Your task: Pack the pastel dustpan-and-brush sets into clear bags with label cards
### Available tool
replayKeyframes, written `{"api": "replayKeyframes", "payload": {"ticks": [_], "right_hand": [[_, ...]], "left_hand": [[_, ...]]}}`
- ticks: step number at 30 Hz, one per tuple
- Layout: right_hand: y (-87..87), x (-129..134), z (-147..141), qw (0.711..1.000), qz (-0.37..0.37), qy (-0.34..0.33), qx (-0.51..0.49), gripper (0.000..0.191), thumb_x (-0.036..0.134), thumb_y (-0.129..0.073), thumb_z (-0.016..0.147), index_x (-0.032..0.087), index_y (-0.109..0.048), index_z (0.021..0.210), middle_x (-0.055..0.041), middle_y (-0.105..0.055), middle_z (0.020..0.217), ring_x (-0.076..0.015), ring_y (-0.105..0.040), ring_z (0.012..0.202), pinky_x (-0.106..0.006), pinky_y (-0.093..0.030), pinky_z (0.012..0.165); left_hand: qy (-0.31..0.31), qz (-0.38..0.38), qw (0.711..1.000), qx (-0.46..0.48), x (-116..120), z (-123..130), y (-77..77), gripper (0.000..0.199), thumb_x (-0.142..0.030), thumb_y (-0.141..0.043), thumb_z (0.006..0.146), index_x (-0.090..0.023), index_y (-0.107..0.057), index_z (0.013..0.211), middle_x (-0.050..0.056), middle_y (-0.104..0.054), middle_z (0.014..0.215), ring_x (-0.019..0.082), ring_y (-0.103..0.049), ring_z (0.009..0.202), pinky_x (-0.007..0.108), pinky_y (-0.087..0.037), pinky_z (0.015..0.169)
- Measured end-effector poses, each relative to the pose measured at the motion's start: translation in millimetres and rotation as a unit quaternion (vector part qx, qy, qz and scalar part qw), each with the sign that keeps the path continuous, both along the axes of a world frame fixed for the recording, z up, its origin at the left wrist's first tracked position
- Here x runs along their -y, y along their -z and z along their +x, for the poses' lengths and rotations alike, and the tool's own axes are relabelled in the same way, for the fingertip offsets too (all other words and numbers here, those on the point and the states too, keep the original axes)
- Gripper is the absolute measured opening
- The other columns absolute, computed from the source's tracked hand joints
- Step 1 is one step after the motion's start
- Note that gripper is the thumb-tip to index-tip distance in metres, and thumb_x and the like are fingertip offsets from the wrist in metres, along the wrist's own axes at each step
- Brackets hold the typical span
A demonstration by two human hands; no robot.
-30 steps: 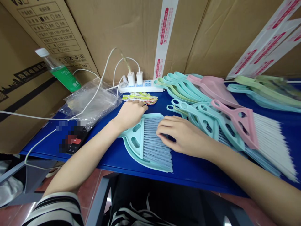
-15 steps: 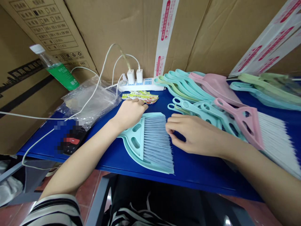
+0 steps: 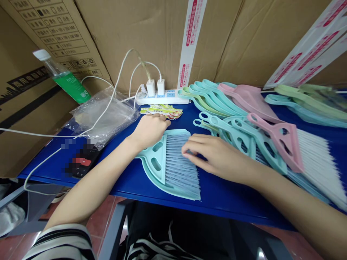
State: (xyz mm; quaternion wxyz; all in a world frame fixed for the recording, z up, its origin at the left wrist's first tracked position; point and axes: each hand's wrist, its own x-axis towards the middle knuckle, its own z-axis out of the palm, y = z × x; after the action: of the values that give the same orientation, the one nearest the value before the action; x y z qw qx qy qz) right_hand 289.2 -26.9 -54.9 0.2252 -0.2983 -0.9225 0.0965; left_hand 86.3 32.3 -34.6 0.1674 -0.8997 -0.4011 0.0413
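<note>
Across the near tabletop (image 3: 127, 182), my curled left hand (image 3: 151, 133), its grip hidden, likely steadies the brush (image 3: 173, 162) lying on its dustpan (image 3: 159, 185), while my right hand (image 3: 214, 155) curls over the bristles, whether pinching I cannot tell.

mint-green brush (image 3: 177, 168), two oval holes in its head, grey-blue bristles fanned toward three o'clock, lying in a matching dustpan (image 3: 152, 179), curved rim showing at seven o'clock

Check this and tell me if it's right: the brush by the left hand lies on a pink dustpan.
The dustpan's colour is wrong: the head view shows the brush by the left hand lying on a turquoise dustpan, not a pink one.
</note>
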Motion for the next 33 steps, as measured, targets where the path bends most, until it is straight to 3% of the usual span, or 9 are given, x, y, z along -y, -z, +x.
{"api": "replayKeyframes", "payload": {"ticks": [6, 12, 18, 25, 33], "right_hand": [[19.2, -1.6, -10.2, 0.998, 0.04, -0.023, -0.043, 0.022, 0.025, -0.049, 0.1, 0.019, -0.068, 0.091, -0.0037, -0.064, 0.078, -0.0175, -0.059, 0.075, -0.031, -0.046, 0.069], [21.2, -3.2, -14.1, 0.996, 0.058, -0.018, -0.059, 0.024, 0.019, -0.048, 0.099, 0.018, -0.063, 0.082, -0.003, -0.063, 0.076, -0.0166, -0.057, 0.073, -0.03, -0.044, 0.069], [16.1, 1.2, -13.6, 0.998, 0.015, 0.011, -0.057, 0.021, 0.017, -0.044, 0.097, 0.021, -0.055, 0.081, -0.0021, -0.061, 0.076, -0.0157, -0.053, 0.067, -0.03, -0.041, 0.066], [12.5, 2.8, -12.7, 0.996, -0.049, 0.04, -0.063, 0.019, 0.019, -0.04, 0.097, 0.024, -0.046, 0.08, -0.0015, -0.059, 0.074, -0.0171, -0.053, 0.067, -0.032, -0.041, 0.067], [10.8, 4.1, -14.1, 0.984, -0.141, 0.024, -0.102, 0.018, 0.02, -0.038, 0.099, 0.024, -0.042, 0.081, -0.0014, -0.057, 0.079, -0.0161, -0.053, 0.069, -0.029, -0.042, 0.065]], "left_hand": [[0.015, 0.011, 1.0, 0.006, -1.5, -1.3, 2.7, 0.028, -0.005, -0.047, 0.085, -0.014, -0.073, 0.093, 0.011, -0.074, 0.084, 0.026, -0.07, 0.086, 0.033, -0.051, 0.07], [0.014, 0.002, 1.0, -0.001, -1.2, -1.0, 2.6, 0.028, -0.004, -0.047, 0.085, -0.013, -0.073, 0.093, 0.012, -0.074, 0.086, 0.027, -0.07, 0.087, 0.034, -0.051, 0.071], [-0.003, -0.009, 1.0, -0.003, -0.2, -0.1, 1.3, 0.03, -0.005, -0.045, 0.086, -0.013, -0.072, 0.096, 0.012, -0.074, 0.089, 0.026, -0.07, 0.092, 0.034, -0.053, 0.075], [-0.036, -0.009, 0.999, 0.015, 1.0, 0.1, 5.1, 0.047, -0.005, -0.041, 0.091, -0.016, -0.054, 0.134, 0.012, -0.067, 0.126, 0.022, -0.064, 0.115, 0.033, -0.053, 0.093], [-0.031, -0.053, 0.997, 0.042, -1.6, -4.0, 10.3, 0.053, -0.005, -0.038, 0.092, -0.011, -0.043, 0.144, 0.014, -0.056, 0.143, 0.021, -0.053, 0.132, 0.035, -0.044, 0.108]]}}
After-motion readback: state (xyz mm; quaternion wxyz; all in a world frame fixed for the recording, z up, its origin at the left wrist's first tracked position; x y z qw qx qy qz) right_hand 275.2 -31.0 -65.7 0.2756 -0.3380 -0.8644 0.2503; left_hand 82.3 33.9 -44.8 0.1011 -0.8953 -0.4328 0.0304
